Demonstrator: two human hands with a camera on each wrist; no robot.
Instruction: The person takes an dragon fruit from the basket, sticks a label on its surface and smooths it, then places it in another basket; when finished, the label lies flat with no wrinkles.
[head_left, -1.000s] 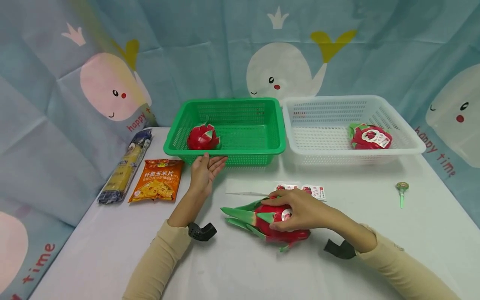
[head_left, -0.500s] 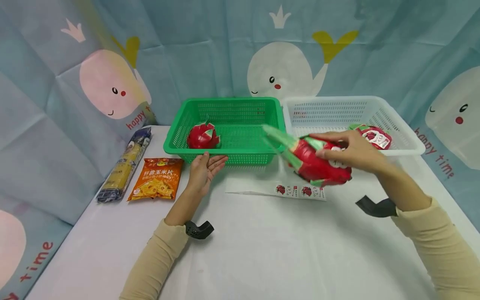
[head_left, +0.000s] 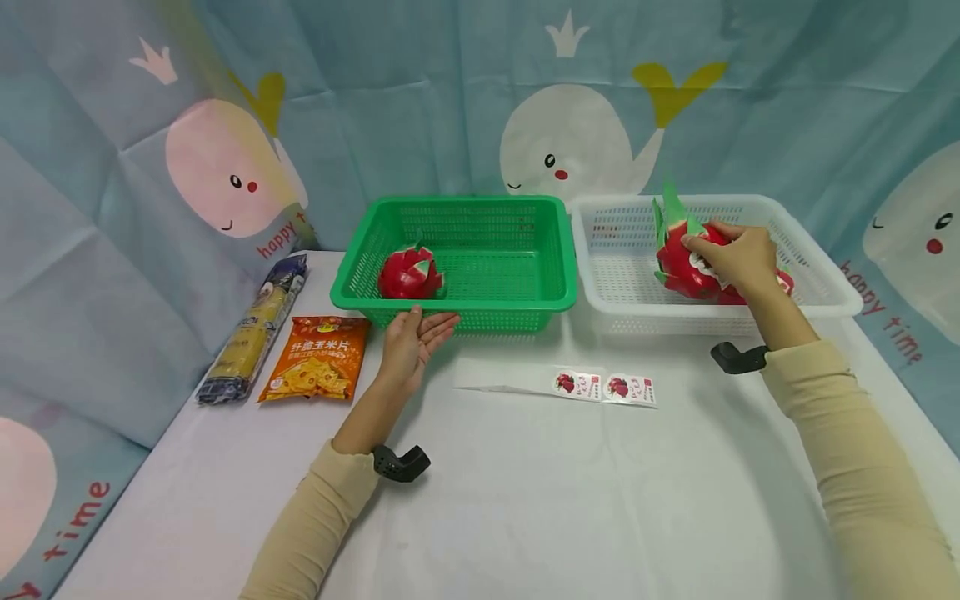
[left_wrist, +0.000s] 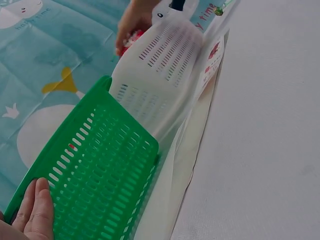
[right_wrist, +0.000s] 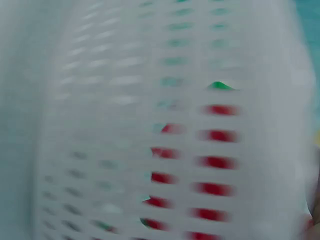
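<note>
My right hand (head_left: 746,254) grips a red dragon fruit (head_left: 678,265) with long green leaves, inside the white basket (head_left: 630,312). A round label shows by its thumb. Partly behind this hand, a second labelled dragon fruit (head_left: 785,282) peeks out in the same basket. In the right wrist view, red shows through the slots of the white basket wall (right_wrist: 120,165). My left hand (head_left: 408,346) touches the front of the green basket (head_left: 480,305), its fingers (left_wrist: 42,205) straight against the slotted wall. A third dragon fruit (head_left: 408,275) sits at the left in the green basket.
In front of the baskets lies a strip of dragon fruit stickers (head_left: 577,385). An orange snack bag (head_left: 318,358) and a long yellow-and-blue pack (head_left: 255,329) lie at the left. A curtain with whales (head_left: 442,108) hangs behind the table.
My right hand has lifted the dragon fruit from the front of the table and carried it back and right into the white basket, uncovering the stickers. My left hand has stayed at the green basket.
</note>
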